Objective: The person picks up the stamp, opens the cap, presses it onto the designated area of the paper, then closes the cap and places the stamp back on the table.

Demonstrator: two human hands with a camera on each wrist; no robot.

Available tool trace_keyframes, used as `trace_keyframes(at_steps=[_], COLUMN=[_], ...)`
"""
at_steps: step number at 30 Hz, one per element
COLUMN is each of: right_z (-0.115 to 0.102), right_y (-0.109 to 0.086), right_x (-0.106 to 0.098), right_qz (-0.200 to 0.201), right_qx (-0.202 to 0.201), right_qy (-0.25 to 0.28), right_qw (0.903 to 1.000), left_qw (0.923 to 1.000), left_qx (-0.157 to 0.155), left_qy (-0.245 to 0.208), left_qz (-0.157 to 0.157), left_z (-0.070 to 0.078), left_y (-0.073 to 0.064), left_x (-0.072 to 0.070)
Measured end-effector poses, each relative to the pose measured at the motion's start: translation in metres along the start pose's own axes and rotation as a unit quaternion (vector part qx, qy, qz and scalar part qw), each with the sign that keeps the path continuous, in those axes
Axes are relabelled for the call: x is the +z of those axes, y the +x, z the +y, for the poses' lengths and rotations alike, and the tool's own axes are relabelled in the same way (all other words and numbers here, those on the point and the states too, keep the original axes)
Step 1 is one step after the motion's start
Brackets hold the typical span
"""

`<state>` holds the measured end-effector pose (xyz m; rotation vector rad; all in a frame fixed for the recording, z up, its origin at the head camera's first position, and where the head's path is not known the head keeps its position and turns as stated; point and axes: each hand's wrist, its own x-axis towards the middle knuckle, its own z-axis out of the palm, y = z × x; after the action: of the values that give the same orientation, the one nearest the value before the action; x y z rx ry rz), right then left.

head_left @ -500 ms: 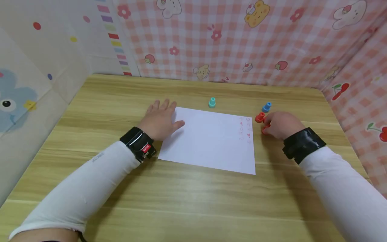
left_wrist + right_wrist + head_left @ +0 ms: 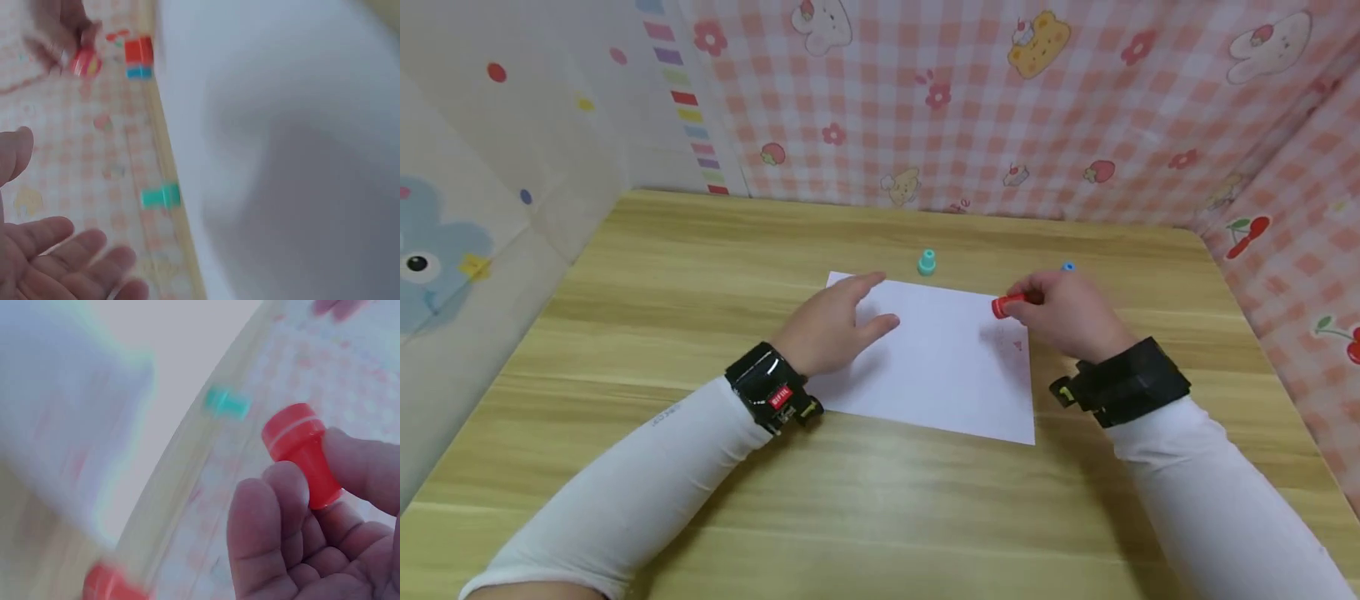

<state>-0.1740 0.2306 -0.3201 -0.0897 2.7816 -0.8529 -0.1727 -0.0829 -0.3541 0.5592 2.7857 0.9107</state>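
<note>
My right hand pinches a red toy stamp between thumb and fingers, over the upper right corner of a white sheet of paper. In the left wrist view its round end shows pink-red with a yellowish patch. Small red prints mark the sheet near its right edge, partly covered by the hand and its shadow. My left hand hovers at the paper's left side, fingers spread and holding nothing. A second red stamp stands beside a blue stamp; the right hand hides that red one in the head view.
A teal stamp stands on the wooden table just behind the paper's far edge. Pink checked cloth hangs behind the table and along its right side. A pale printed cloth covers the left.
The right hand has lifted a red stamp off the table and brought it left over the paper's corner. My left hand has shifted right, farther over the sheet.
</note>
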Motion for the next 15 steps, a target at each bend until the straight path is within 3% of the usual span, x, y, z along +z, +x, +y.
trace_keyframes(at_steps=[5, 10, 13, 15], right_z=[-0.019, -0.032, -0.036, -0.038], right_y=[-0.009, -0.016, -0.02, -0.023], right_x=[0.019, 0.038, 0.047, 0.051], right_qz=[-0.031, -0.055, -0.054, -0.05], right_qx=[-0.001, -0.024, -0.027, -0.03], right_qy=[0.097, 0.166, 0.178, 0.179], right_qw=[0.9948, 0.9843, 0.9821, 0.9822], left_qw=[0.9925, 0.9707, 0.9601, 0.9583], left_qx=[0.051, 0.053, 0.052, 0.058], left_qy=[-0.111, -0.234, -0.273, -0.278], left_qz=[0.0, 0.009, 0.026, 0.036], left_z=[0.013, 0.022, 0.026, 0.028], left_y=[-0.005, -0.01, -0.011, -0.012], left_x=[0.026, 0.044, 0.05, 0.052])
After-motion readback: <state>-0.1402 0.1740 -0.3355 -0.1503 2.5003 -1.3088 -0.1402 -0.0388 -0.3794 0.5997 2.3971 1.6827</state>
